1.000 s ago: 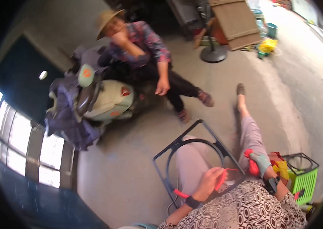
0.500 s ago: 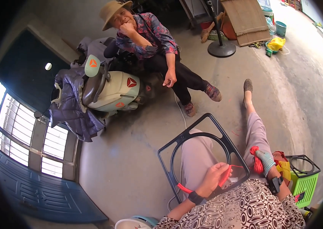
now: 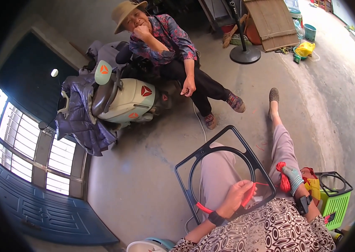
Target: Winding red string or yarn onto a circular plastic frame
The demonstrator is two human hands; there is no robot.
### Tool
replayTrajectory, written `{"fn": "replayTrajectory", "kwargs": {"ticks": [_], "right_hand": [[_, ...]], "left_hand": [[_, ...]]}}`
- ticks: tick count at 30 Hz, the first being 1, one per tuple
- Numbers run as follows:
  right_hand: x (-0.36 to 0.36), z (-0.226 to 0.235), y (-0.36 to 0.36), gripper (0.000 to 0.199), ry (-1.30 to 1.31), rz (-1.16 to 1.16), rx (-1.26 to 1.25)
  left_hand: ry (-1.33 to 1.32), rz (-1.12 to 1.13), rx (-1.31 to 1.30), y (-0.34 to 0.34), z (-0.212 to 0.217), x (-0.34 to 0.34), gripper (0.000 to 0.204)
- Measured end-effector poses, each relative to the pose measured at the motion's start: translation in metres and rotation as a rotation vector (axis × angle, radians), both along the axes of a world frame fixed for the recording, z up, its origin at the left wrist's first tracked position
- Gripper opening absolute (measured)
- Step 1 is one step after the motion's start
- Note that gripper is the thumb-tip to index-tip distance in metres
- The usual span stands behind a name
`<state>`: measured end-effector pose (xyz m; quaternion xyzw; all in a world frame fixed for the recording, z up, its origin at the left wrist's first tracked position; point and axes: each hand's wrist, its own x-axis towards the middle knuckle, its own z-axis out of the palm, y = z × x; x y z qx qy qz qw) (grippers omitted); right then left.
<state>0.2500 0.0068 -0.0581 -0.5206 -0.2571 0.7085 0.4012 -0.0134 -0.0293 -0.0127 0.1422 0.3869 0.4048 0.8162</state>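
Observation:
A square black frame (image 3: 243, 155) with a round opening rests tilted across my lap. Red cord (image 3: 204, 208) is wound tightly around the near part of its inner ring. My left hand (image 3: 237, 195), bare, pinches the ring at the right end of that red wrapping. From its fingertips a thin strand runs right to a bundle of red cord (image 3: 283, 177). My right hand (image 3: 293, 180), in a grey-green glove, is closed around this bundle beside my right thigh. The ring's nearest stretch is partly hidden behind my left hand and wrist.
At my right, a green plastic crate (image 3: 336, 208) carries another black frame (image 3: 336, 183). Ahead, another person (image 3: 173, 38) sits by a parked scooter (image 3: 127, 98) with a purple padded jacket (image 3: 78, 110) over it. A round-based stand (image 3: 245, 55) and a white tub (image 3: 144, 246) are also around.
The whole view has shifted slightly. Both hands keep their holds, and the frame and red cord look nearly the same as before.

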Motion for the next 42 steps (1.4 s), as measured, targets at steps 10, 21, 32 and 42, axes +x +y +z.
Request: {"fn": "replayTrajectory", "kwargs": {"ticks": [10, 21, 32, 42], "right_hand": [[-0.004, 0.006, 0.001, 0.019, -0.001, -0.007, -0.015], [0.001, -0.003, 0.000, 0.026, 0.013, -0.018, -0.006], [0.001, -0.003, -0.002, 0.030, 0.014, -0.021, -0.011], [0.002, -0.004, -0.001, 0.030, -0.035, -0.046, -0.049]], "left_hand": [[0.024, 0.000, 0.025, 0.000, -0.004, -0.001, 0.017], [0.025, -0.007, 0.010, 0.000, 0.001, 0.000, 0.017], [-0.001, -0.012, 0.014, -0.002, -0.005, 0.000, 0.017], [0.029, -0.004, 0.033, 0.003, 0.008, 0.003, 0.017]]}}
